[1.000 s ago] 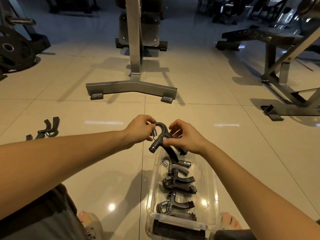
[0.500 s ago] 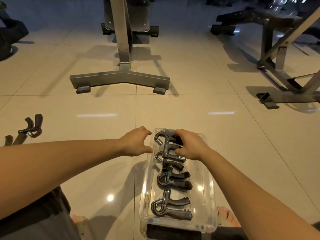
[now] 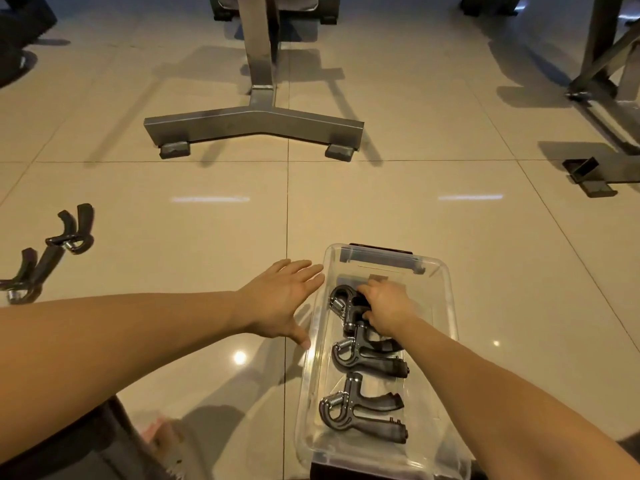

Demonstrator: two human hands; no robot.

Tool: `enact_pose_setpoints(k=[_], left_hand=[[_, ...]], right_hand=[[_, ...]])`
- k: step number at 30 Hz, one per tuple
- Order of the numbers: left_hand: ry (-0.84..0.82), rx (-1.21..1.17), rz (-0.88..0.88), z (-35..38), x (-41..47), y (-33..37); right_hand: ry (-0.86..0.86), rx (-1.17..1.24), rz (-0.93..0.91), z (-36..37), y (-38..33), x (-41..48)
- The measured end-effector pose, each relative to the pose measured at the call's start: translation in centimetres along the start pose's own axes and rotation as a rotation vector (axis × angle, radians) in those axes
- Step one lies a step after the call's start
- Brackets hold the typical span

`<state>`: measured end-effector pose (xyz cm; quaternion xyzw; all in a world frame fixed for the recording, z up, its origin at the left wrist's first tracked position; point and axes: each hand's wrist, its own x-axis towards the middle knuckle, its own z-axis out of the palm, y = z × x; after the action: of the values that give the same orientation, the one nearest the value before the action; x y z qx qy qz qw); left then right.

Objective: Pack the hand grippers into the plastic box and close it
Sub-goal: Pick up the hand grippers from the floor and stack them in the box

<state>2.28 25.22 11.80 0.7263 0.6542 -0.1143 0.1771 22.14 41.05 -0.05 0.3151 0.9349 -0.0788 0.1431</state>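
Hand grippers lie in a row inside the clear plastic box on the glossy tiled floor. The right hand curls round the farthest gripper. The left hand is spread wide just beside the box's left wall. Two more grippers lie far left. A steel stand base stands ahead, open tiles between.

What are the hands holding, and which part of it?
The right hand grips the farthest hand gripper in the plastic box by its handles. The left hand is open, holding nothing.
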Motion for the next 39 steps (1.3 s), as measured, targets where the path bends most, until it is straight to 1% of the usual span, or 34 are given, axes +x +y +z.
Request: enact_pose_setpoints(k=[5,8,13,16,19,21,23,27,29,33,39], left_hand=[[0.023,-0.006,0.006,-0.2,0.0,0.1],[0.021,-0.019,0.005,-0.2,-0.1,0.2],[0.007,-0.025,-0.016,-0.1,-0.3,0.2],[-0.003,-0.018,-0.030,-0.3,-0.6,0.5],[0.005,-0.006,-0.048,-0.8,-1.1,0.9],[0.009,-0.011,-0.075,-1.7,-1.6,0.9],[0.043,-0.047,-0.143,-3.2,-2.5,0.3],[0.173,-0.217,-0.348,-7.1,-6.3,-2.3],[0.218,-0.302,-0.426,-9.1,-9.4,-3.6],[0.275,-0.414,-0.523,-12.8,-17.1,-6.7],[0.354,-0.426,-0.700,-15.1,-30.6,-11.4]], right_hand=[[0.019,-0.074,-0.031,1.5,0.5,-0.8],[0.036,-0.078,-0.039,1.6,0.6,-1.1],[0.027,-0.001,0.006,1.8,-0.3,-1.5],[0.031,0.094,0.044,1.2,-0.6,-2.0],[0.114,0.225,0.093,-0.8,-1.2,-2.8],[0.215,0.308,0.112,-2.8,-2.0,-3.4],[0.323,0.391,0.121,-5.3,-3.4,-3.8],[0.530,0.564,0.054,-11.1,-8.2,-3.8],[0.569,0.622,0.024,-13.9,-11.8,-3.8],[0.562,0.679,-0.046,-18.7,-19.9,-3.3],[0.532,0.638,-0.225,-24.2,-30.8,-3.1]])
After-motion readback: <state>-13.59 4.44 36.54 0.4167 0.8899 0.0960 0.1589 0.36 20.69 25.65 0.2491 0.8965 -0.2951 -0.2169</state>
